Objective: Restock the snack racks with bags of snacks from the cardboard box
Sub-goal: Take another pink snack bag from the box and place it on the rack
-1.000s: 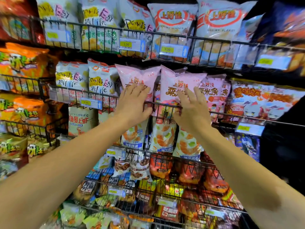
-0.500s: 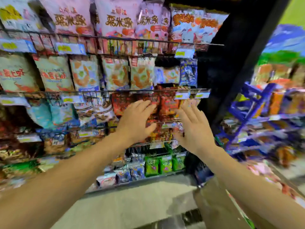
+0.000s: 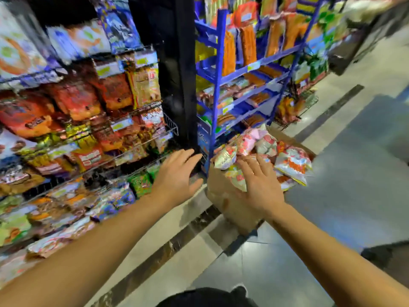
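Both grips released: left hand [image 3: 177,173], right hand [image 3: 260,185] partly hiding blurred cardboard box [image 3: 230,202].

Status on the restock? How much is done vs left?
Done: the wire snack racks on the left already look well stocked. In hand: nothing; the left hand and right hand are both empty, fingers spread, reaching toward the cardboard box on the floor. Left: the box holds a heap of snack bags, so plenty remains.
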Demonstrator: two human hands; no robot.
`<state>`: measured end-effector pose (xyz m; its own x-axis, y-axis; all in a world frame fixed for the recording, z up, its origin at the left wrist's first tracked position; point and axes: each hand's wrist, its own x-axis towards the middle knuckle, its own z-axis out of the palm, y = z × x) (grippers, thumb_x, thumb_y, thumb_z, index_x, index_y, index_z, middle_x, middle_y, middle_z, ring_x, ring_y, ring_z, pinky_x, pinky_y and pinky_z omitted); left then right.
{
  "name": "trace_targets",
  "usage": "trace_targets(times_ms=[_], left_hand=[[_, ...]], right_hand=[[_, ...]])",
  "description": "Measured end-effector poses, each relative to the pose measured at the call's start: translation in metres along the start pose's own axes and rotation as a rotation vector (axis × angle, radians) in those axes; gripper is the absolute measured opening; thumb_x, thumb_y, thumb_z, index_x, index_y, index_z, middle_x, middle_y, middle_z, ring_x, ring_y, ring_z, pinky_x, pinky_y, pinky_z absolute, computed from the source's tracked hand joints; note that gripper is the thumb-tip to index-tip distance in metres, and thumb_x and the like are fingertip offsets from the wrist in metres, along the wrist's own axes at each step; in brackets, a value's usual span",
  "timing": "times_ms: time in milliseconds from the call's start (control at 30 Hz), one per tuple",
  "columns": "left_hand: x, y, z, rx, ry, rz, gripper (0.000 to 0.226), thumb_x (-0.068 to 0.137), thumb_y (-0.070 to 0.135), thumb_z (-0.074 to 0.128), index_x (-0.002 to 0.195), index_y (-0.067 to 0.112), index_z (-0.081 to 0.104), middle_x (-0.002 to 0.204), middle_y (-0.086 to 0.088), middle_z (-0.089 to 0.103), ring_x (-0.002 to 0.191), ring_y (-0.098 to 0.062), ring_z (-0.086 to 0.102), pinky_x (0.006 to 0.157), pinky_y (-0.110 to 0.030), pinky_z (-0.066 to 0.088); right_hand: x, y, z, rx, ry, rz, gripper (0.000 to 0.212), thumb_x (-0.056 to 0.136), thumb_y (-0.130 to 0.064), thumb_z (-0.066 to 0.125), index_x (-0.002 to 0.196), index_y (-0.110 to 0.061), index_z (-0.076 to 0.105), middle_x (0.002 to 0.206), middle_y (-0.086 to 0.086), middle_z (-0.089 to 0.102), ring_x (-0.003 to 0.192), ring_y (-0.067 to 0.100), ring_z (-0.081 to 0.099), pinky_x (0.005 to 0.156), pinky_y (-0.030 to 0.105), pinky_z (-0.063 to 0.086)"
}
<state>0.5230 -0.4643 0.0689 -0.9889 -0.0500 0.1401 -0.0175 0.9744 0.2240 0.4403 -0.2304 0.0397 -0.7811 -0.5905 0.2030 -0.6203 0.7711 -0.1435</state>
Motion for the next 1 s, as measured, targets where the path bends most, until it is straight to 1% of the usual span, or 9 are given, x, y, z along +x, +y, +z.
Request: trace_targets(times_ms=[133,300,367,433,567,700,833,933,1000], left_hand=[[0.036,0.04,0.038,-0.03,-0.063,-0.012,0.071,0.084,0.05,0.059,0.145,0.016,0.05,0.15,-0.009,0.047,0.139,-0.033,0.041,0.117,-0.047,0.03],[0.08,0.065,0.068,-0.061,-0.143,-0.054,0.071,0.092,0.046,0.062,0.153,0.021,0.037,0.159,-0.004,0.033,0.146,-0.028,0.026,0.121,-0.044,0.022],[0.099,0.068,0.08,-0.062,-0.163,-0.054,0.072,0.092,0.047,0.06,0.154,0.022,0.034,0.16,-0.004,0.031,0.147,-0.028,0.025,0.121,-0.043,0.021],[0.12,0.066,0.091,-0.074,-0.182,-0.05,0.072,0.092,0.048,0.06,0.154,0.023,0.034,0.159,-0.005,0.033,0.146,-0.028,0.027,0.121,-0.042,0.023],[0.174,0.054,0.114,-0.114,-0.205,-0.038,0.07,0.091,0.046,0.063,0.151,0.019,0.04,0.155,-0.008,0.039,0.142,-0.03,0.032,0.117,-0.041,0.025],[0.244,0.029,0.14,-0.136,-0.223,0.011,0.073,0.082,0.053,0.05,0.141,0.011,0.053,0.141,-0.015,0.054,0.128,-0.033,0.045,0.108,-0.047,0.039],[0.32,-0.002,0.173,-0.149,-0.325,-0.002,0.075,0.082,0.048,0.057,0.148,0.014,0.045,0.15,-0.014,0.046,0.136,-0.036,0.04,0.113,-0.048,0.033],[0.368,-0.015,0.2,-0.152,-0.383,0.06,0.07,0.088,0.041,0.066,0.149,0.016,0.044,0.15,-0.012,0.045,0.136,-0.034,0.039,0.112,-0.046,0.033],[0.394,-0.019,0.219,-0.165,-0.421,0.073,0.069,0.086,0.04,0.064,0.148,0.013,0.046,0.148,-0.014,0.047,0.134,-0.036,0.041,0.112,-0.044,0.033]], right_hand=[[-0.011,0.078,0.012,-0.014,-0.124,0.094,0.086,0.079,-0.063,0.042,0.146,-0.009,0.048,0.145,0.017,0.051,0.135,0.047,0.044,0.109,0.058,0.038],[-0.006,0.134,0.019,-0.032,-0.187,0.137,0.085,0.077,-0.053,0.063,0.148,-0.008,0.044,0.15,0.018,0.046,0.142,0.046,0.035,0.112,0.058,0.035],[0.003,0.148,0.024,-0.017,-0.19,0.155,0.085,0.076,-0.046,0.076,0.146,-0.008,0.046,0.148,0.018,0.048,0.141,0.047,0.036,0.11,0.06,0.037],[0.015,0.159,0.03,0.001,-0.195,0.179,0.086,0.071,-0.041,0.083,0.143,-0.007,0.05,0.145,0.02,0.052,0.138,0.049,0.04,0.107,0.062,0.04],[0.058,0.182,0.044,-0.008,-0.221,0.203,0.083,0.073,-0.04,0.083,0.142,-0.007,0.051,0.144,0.019,0.052,0.138,0.049,0.04,0.108,0.062,0.04],[0.125,0.21,0.064,-0.041,-0.251,0.216,0.085,0.076,-0.043,0.079,0.147,-0.01,0.046,0.15,0.016,0.047,0.143,0.045,0.034,0.115,0.058,0.033],[0.195,0.229,0.086,-0.026,-0.34,0.264,0.087,0.08,-0.045,0.076,0.153,-0.012,0.038,0.157,0.014,0.038,0.149,0.042,0.024,0.119,0.057,0.026],[0.234,0.241,0.11,-0.03,-0.35,0.258,0.088,0.075,-0.038,0.083,0.148,-0.007,0.045,0.154,0.018,0.041,0.144,0.048,0.031,0.115,0.061,0.03],[0.251,0.249,0.128,-0.019,-0.35,0.281,0.088,0.073,-0.037,0.083,0.147,-0.006,0.046,0.155,0.017,0.041,0.143,0.048,0.033,0.115,0.061,0.03]])
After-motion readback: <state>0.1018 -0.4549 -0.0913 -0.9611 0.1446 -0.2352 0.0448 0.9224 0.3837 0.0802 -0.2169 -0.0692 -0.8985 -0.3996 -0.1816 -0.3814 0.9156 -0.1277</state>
